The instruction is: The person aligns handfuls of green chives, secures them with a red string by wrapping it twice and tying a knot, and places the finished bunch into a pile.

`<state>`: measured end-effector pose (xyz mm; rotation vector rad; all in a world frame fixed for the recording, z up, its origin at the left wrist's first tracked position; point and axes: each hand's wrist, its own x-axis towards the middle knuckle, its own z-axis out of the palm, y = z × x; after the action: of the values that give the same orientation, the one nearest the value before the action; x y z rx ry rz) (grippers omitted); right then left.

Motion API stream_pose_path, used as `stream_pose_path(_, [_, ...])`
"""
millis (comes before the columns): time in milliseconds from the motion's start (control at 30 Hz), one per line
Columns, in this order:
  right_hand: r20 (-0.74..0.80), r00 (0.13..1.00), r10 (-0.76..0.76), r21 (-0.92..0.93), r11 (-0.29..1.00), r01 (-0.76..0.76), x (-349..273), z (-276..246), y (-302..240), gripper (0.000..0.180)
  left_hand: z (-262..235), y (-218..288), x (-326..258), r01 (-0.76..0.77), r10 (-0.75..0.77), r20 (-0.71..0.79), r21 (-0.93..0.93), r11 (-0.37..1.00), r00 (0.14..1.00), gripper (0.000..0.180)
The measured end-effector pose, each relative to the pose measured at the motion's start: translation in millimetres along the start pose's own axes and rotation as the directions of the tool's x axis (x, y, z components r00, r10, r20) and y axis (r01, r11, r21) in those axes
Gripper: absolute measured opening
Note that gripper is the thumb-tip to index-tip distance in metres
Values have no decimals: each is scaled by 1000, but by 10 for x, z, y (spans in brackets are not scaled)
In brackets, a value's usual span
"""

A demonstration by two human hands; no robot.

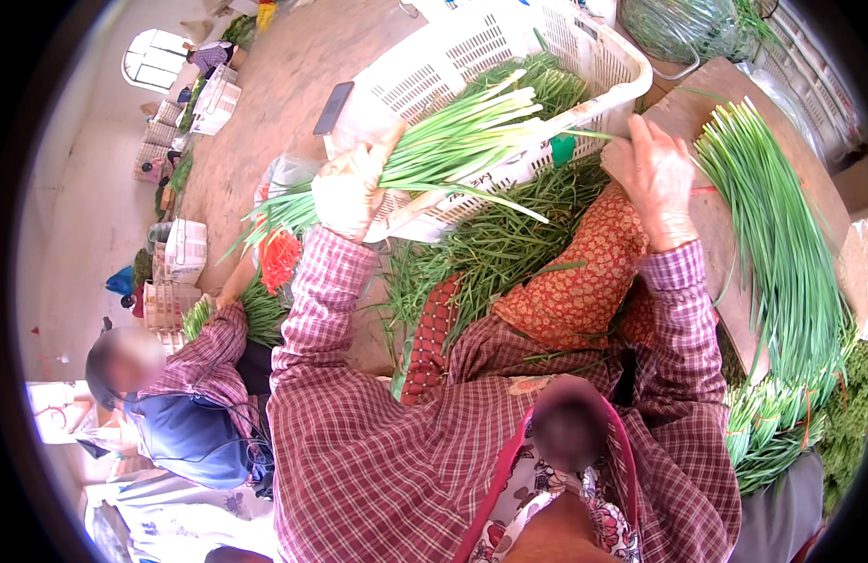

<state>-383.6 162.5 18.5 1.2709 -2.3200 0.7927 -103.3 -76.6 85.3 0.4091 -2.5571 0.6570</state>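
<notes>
From here I see the left hand closed around slender, white-ended green stalks above the near side of the white slotted plastic crate; I'd squeeze gently, avoiding bruises. Whether the right hand pinches one, I can't tell.

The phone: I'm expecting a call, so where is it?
Head view: the phone is upper left of centre, by the left end of the white crate, beyond the left hand.
</notes>
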Motion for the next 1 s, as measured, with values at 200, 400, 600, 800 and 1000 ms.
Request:
stream_pose_path(200, [-2,983,-182,138,974,180,243,-186,-36,22,-17,-48,-29,-57,51,41,158,986,998,80])
stream_pose_path(400, [9,996,-94,296,951,87,536,85,-461,36,-79,90,91,-79,74,47,112,991,996,89])
stream_pose_path(600, [27,999,33,261,964,-39,359,213,-92,38,-45,60,50,-49,43,47,116,992,998,85])
stream_pose_path(800, [87,990,-108,486,872,52,71,162,-162,47,-44,-40,-13,-5,-1,45,130,991,999,92])
stream_pose_path(1000, [224,947,-230,600,798,52,-37,273,-428,28,6,-75,17,24,-28,29,128,991,999,90])
